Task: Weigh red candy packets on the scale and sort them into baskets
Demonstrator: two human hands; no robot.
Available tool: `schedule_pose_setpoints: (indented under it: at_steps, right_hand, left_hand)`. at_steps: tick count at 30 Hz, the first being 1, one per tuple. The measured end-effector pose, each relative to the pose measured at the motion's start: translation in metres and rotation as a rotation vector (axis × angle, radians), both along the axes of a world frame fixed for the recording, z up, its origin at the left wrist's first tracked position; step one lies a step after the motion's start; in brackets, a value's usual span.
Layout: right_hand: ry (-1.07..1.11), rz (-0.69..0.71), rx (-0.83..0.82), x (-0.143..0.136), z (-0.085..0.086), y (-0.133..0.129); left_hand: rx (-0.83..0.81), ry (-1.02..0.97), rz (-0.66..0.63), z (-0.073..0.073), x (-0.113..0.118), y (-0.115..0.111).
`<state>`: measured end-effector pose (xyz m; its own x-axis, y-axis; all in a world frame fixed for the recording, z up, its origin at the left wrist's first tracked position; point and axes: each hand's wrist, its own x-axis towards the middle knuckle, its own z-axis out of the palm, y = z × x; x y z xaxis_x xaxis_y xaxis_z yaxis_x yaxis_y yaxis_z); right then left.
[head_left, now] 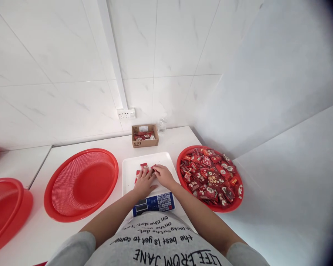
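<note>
My left hand point(144, 184) lies over the white tray of a weighing scale point(129, 162), its fingers spread across small red snack packets point(144, 166). Close beside it, my right hand point(164, 176) has its fingertips closed on another red packet point(153, 166). Part of the packets is hidden under the fingers. In front of my body is the scale's blue keypad panel point(152, 203), with dark display windows on its left.
A red basket point(180, 168) heaped with packets point(208, 173) stands on the right. To the left are a red perforated basket point(96, 184) and another red basket point(13, 218). A cardboard box point(145, 142) holding packets and a clear jar point(162, 125) stand by the wall.
</note>
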<state>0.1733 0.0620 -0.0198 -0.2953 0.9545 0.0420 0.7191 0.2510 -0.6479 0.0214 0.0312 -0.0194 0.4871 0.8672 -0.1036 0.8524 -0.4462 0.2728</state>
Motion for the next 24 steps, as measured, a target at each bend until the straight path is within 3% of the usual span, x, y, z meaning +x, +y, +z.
schedule_pose_setpoints:
  at_steps: [3, 5, 7, 11, 15, 20, 24]
  right_hand:
    - [0.011, 0.052, -0.010, 0.000, -0.004, -0.010]
    - [0.024, 0.062, -0.013, 0.002, -0.004, -0.016]
    - [0.044, 0.057, -0.015, 0.003, -0.003, -0.021]
    - [0.096, 0.063, -0.035, 0.004, -0.002, -0.035]
    - [0.114, 0.093, 0.016, 0.016, -0.002, -0.051]
    - [-0.038, -0.251, 0.159, 0.069, -0.002, -0.054]
    - [-0.246, -0.451, 0.060, 0.120, -0.010, -0.056]
  left_hand:
    - [0.010, -0.058, -0.173, -0.001, -0.011, -0.009]
    - [0.007, -0.088, -0.222, 0.000, -0.020, -0.011]
    - [0.023, -0.094, -0.151, 0.000, -0.026, -0.011]
    - [0.063, -0.067, 0.159, -0.008, -0.028, -0.010]
    - [0.048, -0.056, 0.156, -0.013, -0.017, -0.011]
    - [0.055, -0.024, 0.083, -0.012, -0.011, -0.011]
    - [0.079, -0.049, 0.096, -0.013, -0.015, -0.010]
